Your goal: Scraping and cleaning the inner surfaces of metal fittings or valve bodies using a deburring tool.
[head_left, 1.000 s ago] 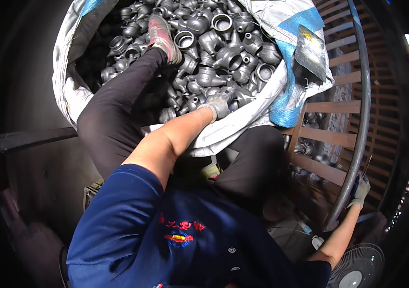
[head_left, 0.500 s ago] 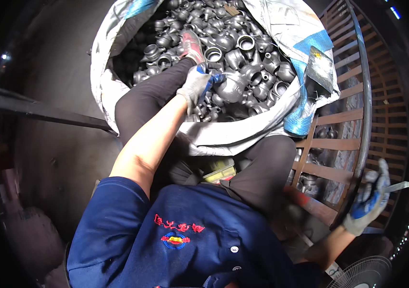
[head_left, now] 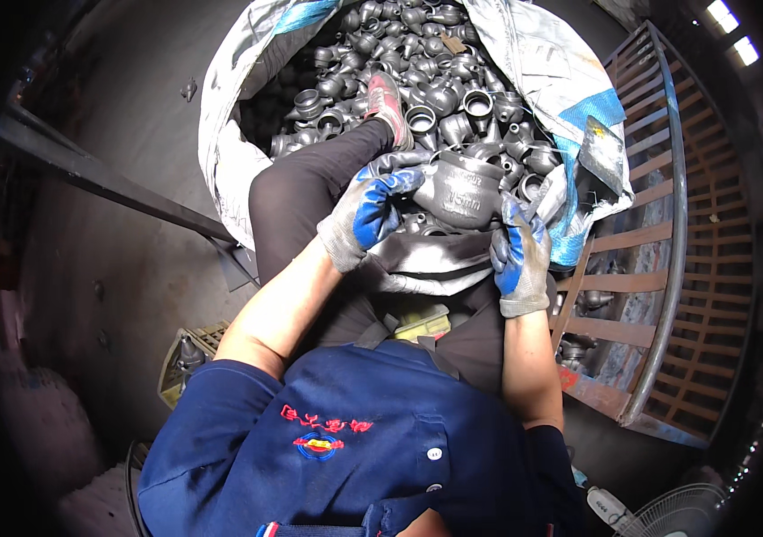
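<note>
A large dark grey cast metal fitting (head_left: 460, 192), rounded with a wide collar and raised marks on its side, is up over the bag's near edge. My left hand (head_left: 371, 210), in a grey glove with blue palm, grips its left end. At the fitting's right side is my gloved right hand (head_left: 521, 255), fingers bent and close to the metal. A thin pale strip (head_left: 550, 194) seems to stick out from its fingertips, partly lost against the bag. Beneath, a big white woven bag (head_left: 225, 157) holds many similar fittings (head_left: 417, 67).
My left leg lies over the bag's rim, its red shoe (head_left: 383, 97) on the fittings. Slatted metal cage panels (head_left: 659, 233) stand at the right. A metal bar (head_left: 113, 179) crosses on the left, a basket (head_left: 180, 367) below it. A yellow container (head_left: 424, 324) sits between my legs; a fan (head_left: 681, 512) is lower right.
My right hand has come in from the far right to the fitting's side. My left hand has lifted the fitting nearer and turned it so its collar faces up.
</note>
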The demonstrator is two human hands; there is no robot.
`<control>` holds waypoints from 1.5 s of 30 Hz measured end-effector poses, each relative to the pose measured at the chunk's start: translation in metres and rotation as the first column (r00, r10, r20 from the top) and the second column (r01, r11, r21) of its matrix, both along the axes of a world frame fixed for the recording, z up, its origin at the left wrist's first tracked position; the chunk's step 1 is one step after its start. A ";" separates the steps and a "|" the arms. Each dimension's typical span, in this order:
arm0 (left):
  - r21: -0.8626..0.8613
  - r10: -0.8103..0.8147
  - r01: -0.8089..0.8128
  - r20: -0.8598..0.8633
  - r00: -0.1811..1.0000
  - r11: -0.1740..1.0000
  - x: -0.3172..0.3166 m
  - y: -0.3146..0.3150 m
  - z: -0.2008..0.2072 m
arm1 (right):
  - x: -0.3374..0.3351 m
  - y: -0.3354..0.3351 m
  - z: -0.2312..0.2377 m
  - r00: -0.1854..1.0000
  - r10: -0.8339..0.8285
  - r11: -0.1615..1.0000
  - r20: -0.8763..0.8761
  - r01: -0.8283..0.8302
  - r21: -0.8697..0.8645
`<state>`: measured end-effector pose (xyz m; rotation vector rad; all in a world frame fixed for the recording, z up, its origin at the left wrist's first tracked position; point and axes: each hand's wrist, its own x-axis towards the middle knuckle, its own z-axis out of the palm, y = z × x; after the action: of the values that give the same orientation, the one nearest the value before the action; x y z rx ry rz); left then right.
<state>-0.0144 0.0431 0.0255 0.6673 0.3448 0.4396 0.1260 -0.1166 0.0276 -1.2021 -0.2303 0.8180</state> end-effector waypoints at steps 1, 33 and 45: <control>-0.003 0.001 -0.001 0.001 1.000 1.000 -0.001 0.001 -0.002 | -0.001 0.002 0.000 0.999 -0.032 0.999 0.005 0.032 -0.003; 0.283 -0.193 0.239 -0.183 0.964 0.929 0.022 0.001 -0.101 | 0.033 -0.029 0.008 0.971 0.146 0.978 0.191 -0.113 -0.173; -0.321 -0.471 0.549 0.291 0.833 0.772 0.036 -0.022 -0.098 | 0.005 -0.008 0.035 0.641 0.484 0.873 0.595 -0.305 -0.381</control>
<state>0.0215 0.0212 -0.0721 0.2939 0.0453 -0.0998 0.1308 -0.1244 0.0630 -1.6992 -1.0670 0.7631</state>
